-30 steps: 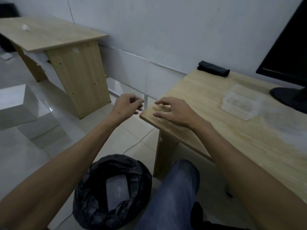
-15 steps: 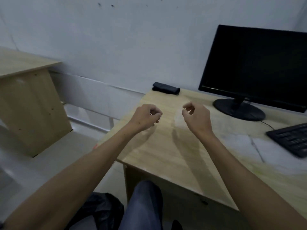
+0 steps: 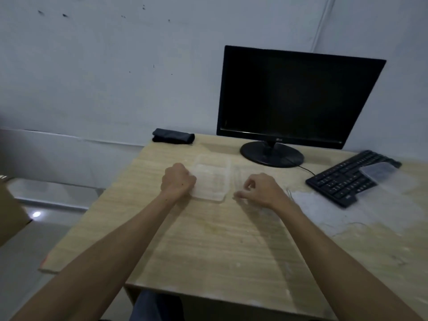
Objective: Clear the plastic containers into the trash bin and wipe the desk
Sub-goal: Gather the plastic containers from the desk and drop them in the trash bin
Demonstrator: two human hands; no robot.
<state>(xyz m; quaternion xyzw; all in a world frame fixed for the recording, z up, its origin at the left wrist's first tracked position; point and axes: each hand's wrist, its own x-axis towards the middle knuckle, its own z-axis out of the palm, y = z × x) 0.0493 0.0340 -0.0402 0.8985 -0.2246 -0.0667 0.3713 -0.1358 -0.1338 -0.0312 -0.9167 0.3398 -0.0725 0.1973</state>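
A clear plastic container (image 3: 212, 181) lies on the wooden desk (image 3: 208, 246), in front of the monitor. My left hand (image 3: 177, 180) is curled against its left edge and grips it. My right hand (image 3: 260, 189) hovers just right of the container with fingers curled, fingertips at a faint clear plastic piece (image 3: 239, 177); whether it holds that piece is unclear. A second clear container (image 3: 379, 171) rests on the keyboard's right end. A folded black cloth (image 3: 173, 136) sits at the desk's back left corner. The trash bin is out of view.
A black monitor (image 3: 298, 98) stands at the back, with a black keyboard (image 3: 340, 181) to its right front. A whitish smear (image 3: 324, 212) covers the desk right of my right hand. Another wooden desk's corner (image 3: 9, 214) shows at the far left.
The view swung from the bin and desk corner up to the desk top. Both hands moved forward over the desk; the left now grips the container's edge.
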